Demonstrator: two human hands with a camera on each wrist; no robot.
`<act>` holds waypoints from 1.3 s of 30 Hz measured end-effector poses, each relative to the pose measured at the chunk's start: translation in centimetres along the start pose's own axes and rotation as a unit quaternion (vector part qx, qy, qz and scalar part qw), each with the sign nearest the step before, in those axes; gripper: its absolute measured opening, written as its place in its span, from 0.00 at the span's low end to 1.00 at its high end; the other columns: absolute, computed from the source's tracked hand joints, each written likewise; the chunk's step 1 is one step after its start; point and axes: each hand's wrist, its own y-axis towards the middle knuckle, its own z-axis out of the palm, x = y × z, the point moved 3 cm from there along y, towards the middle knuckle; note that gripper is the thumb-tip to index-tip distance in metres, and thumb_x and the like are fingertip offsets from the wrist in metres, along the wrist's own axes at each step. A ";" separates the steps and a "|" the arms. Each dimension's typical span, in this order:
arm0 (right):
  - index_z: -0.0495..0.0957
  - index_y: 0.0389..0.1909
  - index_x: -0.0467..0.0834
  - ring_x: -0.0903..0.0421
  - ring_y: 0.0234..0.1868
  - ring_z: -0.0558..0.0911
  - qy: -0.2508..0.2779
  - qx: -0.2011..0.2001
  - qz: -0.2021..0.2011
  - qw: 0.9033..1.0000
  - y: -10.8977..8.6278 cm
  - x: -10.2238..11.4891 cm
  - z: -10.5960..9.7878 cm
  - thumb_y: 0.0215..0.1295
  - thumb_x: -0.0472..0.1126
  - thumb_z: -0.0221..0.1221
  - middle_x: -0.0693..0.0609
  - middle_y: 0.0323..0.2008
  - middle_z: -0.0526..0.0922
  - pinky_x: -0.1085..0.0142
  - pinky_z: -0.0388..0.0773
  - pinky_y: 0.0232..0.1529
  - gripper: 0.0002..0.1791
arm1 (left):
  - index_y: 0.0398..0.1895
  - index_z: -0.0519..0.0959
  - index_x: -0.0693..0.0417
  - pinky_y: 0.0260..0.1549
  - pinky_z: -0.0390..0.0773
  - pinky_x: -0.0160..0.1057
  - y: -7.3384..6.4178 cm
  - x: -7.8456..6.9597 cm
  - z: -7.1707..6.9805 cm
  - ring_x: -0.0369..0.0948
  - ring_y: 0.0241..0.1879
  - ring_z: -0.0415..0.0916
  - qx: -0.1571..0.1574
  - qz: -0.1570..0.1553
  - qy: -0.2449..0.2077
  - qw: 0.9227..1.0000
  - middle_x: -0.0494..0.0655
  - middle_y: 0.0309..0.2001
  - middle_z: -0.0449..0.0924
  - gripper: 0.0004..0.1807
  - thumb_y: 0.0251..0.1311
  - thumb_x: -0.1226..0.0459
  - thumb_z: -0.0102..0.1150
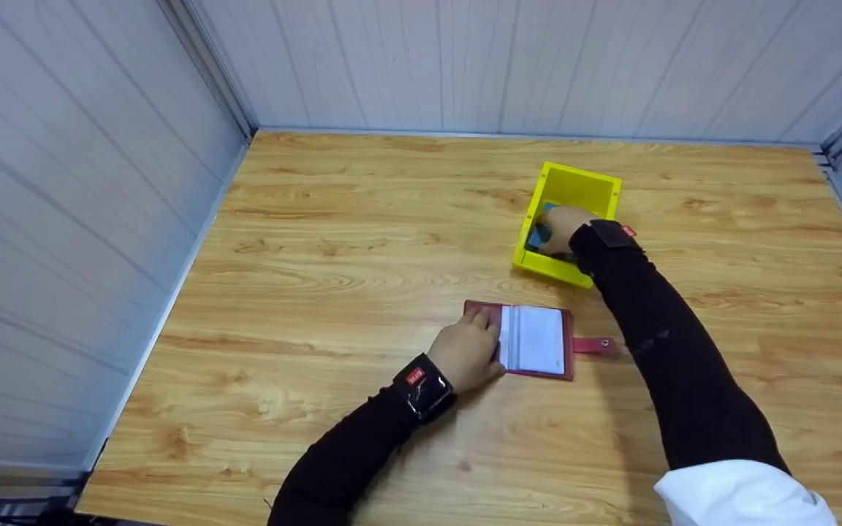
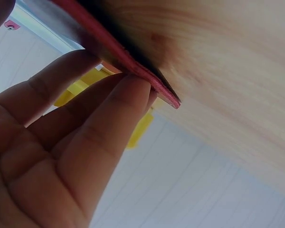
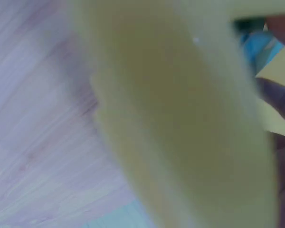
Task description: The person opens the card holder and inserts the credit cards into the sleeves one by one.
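Observation:
A red card holder (image 1: 569, 343) lies open on the table, with clear sleeves (image 1: 538, 340) showing white. My left hand (image 1: 465, 351) rests on its left cover, fingers extended; in the left wrist view the fingertips (image 2: 133, 88) touch the red cover (image 2: 128, 57). My right hand (image 1: 563, 226) reaches down into a yellow bin (image 1: 552, 267), among blue card-like pieces (image 1: 536, 235). In the right wrist view, the bin wall (image 3: 180, 118) hides most of that hand. A few fingers (image 3: 278, 97) show beside a pale yellow piece (image 3: 280, 71) and something blue (image 3: 256, 45); their grip is unclear.
A pink strap with a snap (image 1: 594, 345) sticks out from the holder's right side, near the right sleeve. The wood-grain table (image 1: 319, 292) is bounded by pale panels at the left (image 1: 85, 183), back (image 1: 406, 66) and right.

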 end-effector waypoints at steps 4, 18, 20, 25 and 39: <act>0.69 0.65 0.33 0.49 0.35 0.71 0.021 0.019 -0.009 1.000 -0.7 0.0 -0.6 0.66 0.43 0.57 0.41 0.38 0.76 0.60 0.67 0.37 0.30 | 0.62 0.74 0.63 0.59 0.77 0.47 0.0 0.0 -0.1 0.55 0.64 0.71 0.004 -0.001 0.001 1.000 0.60 0.64 0.72 0.38 0.55 0.45 0.66; 0.69 0.60 0.31 0.40 0.48 0.78 0.022 -0.090 -0.011 0.996 -1.4 0.0 -2.1 0.75 0.33 0.40 0.31 0.50 0.79 0.49 0.76 0.54 0.19 | 0.60 0.76 0.62 0.59 0.77 0.47 0.1 0.2 -0.1 0.55 0.64 0.72 -0.002 0.005 0.004 1.000 0.60 0.63 0.73 0.36 0.56 0.46 0.66; 0.65 0.65 0.29 0.37 0.52 0.78 0.042 -0.113 -0.017 0.993 -1.9 -0.2 -2.4 0.75 0.33 0.40 0.29 0.54 0.77 0.46 0.75 0.57 0.22 | 0.61 0.75 0.63 0.60 0.76 0.48 0.1 0.2 -0.1 0.56 0.64 0.71 0.001 0.005 0.001 1.000 0.61 0.64 0.73 0.36 0.56 0.46 0.65; 0.61 0.67 0.29 0.35 0.48 0.79 0.113 -0.189 -0.029 0.975 -4.0 -0.9 -3.4 0.75 0.37 0.45 0.27 0.56 0.75 0.46 0.75 0.53 0.25 | 0.62 0.74 0.63 0.62 0.74 0.47 0.1 0.1 -0.2 0.56 0.65 0.71 0.004 0.005 0.000 1.000 0.61 0.64 0.72 0.37 0.57 0.46 0.65; 0.68 0.58 0.33 0.58 0.28 0.84 0.416 -0.194 -0.110 0.881 -9.5 -2.0 -0.2 0.74 0.40 0.50 0.43 0.39 0.79 0.60 0.86 0.33 0.18 | 0.59 0.77 0.62 0.60 0.76 0.46 -0.1 0.0 -0.1 0.54 0.63 0.73 -0.009 0.012 0.019 1.000 0.59 0.62 0.75 0.35 0.56 0.45 0.65</act>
